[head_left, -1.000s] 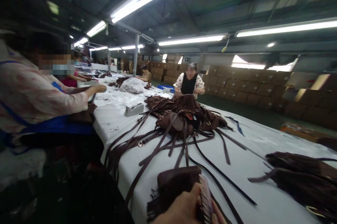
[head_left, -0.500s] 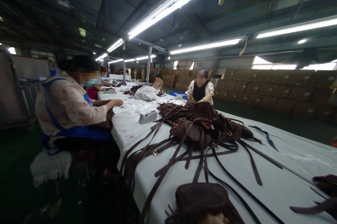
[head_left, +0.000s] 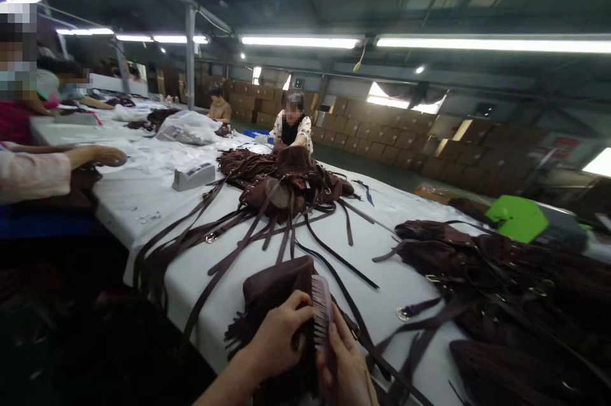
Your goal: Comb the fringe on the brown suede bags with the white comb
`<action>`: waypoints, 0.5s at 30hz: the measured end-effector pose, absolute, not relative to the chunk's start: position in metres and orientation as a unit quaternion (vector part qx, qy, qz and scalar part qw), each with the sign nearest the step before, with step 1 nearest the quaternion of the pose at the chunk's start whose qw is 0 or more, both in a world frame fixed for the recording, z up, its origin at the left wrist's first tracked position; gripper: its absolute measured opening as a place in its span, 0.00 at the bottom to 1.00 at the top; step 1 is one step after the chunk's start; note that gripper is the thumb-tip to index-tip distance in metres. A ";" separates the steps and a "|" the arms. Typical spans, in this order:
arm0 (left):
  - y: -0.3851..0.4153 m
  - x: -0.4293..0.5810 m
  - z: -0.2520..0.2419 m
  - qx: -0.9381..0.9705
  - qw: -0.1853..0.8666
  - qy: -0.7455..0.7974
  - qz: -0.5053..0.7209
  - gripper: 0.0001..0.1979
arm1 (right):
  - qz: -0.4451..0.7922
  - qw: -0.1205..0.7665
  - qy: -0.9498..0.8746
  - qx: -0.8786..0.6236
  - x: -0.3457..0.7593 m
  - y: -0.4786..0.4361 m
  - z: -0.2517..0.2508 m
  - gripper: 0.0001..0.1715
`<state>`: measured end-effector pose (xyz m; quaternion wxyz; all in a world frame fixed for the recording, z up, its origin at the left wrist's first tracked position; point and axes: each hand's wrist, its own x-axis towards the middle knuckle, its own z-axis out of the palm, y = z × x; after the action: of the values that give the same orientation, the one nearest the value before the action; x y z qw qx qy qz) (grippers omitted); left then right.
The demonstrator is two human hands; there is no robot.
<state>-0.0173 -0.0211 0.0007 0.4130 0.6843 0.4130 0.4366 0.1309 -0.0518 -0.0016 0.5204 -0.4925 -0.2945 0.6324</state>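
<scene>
A dark brown fringed bag [head_left: 279,279] lies at the table's near edge, right in front of me. My left hand [head_left: 279,333] is closed on it, fingers curled against its side. In my right hand [head_left: 347,358] is a pale pinkish comb [head_left: 322,304], held upright with its teeth facing left. The teeth stand beside the bag, close to my left fingertips; whether they touch the leather I cannot tell. Part of the bag is hidden behind my hands.
On the white table [head_left: 157,196] a heap of brown bags [head_left: 286,183] trails long straps toward me. More bags [head_left: 506,279] are piled at right, near a green object [head_left: 518,218]. A grey tape dispenser [head_left: 193,177] stands left of the heap. Co-workers sit along the table.
My view has swung right and down. Both my hands and the comb now show, along with the right-hand pile of bags. The co-worker at left has slid partly out of view.
</scene>
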 end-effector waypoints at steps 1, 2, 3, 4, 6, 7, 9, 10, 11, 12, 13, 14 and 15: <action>-0.023 -0.020 0.002 0.693 0.431 0.375 0.441 0.17 | 0.636 0.525 -0.294 -0.484 0.128 -0.046 0.002 0.61; -0.023 -0.020 0.001 0.674 0.469 0.351 0.451 0.16 | 0.642 0.528 -0.294 -0.473 0.126 -0.041 0.003 0.60; -0.020 -0.020 -0.004 0.639 0.510 0.343 0.462 0.15 | 0.650 0.525 -0.293 -0.464 0.123 -0.036 0.003 0.60; -0.015 -0.018 -0.010 0.600 0.542 0.350 0.473 0.16 | 0.659 0.520 -0.290 -0.460 0.121 -0.031 0.001 0.60; -0.002 -0.012 -0.028 0.533 0.564 0.377 0.506 0.16 | 0.674 0.501 -0.276 -0.467 0.115 -0.023 -0.008 0.63; 0.005 -0.008 -0.038 0.511 0.559 0.390 0.525 0.15 | 0.679 0.493 -0.269 -0.473 0.113 -0.020 -0.015 0.66; 0.013 0.001 -0.054 0.476 0.545 0.410 0.555 0.10 | 0.676 0.494 -0.260 -0.482 0.108 -0.018 -0.029 0.69; 0.015 0.006 -0.060 0.457 0.541 0.423 0.566 0.09 | 0.670 0.499 -0.257 -0.485 0.106 -0.018 -0.035 0.71; 0.014 0.010 -0.064 0.439 0.539 0.435 0.572 0.08 | 0.663 0.506 -0.256 -0.488 0.105 -0.020 -0.041 0.72; 0.013 0.014 -0.067 0.424 0.537 0.448 0.576 0.07 | 0.655 0.515 -0.256 -0.490 0.104 -0.023 -0.045 0.73; 0.010 0.018 -0.069 0.408 0.536 0.460 0.578 0.06 | 0.649 0.521 -0.257 -0.492 0.102 -0.027 -0.048 0.73; 0.008 0.020 -0.071 0.391 0.534 0.473 0.581 0.05 | 0.645 0.522 -0.259 -0.494 0.101 -0.033 -0.049 0.72; 0.008 0.021 -0.072 0.375 0.531 0.487 0.584 0.03 | 0.645 0.521 -0.265 -0.492 0.099 -0.038 -0.050 0.71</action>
<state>0.0210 0.0079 -0.0715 0.5306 0.3748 0.4870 0.5838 0.0988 -0.0384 -0.0504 0.5207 -0.4924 -0.2652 0.6450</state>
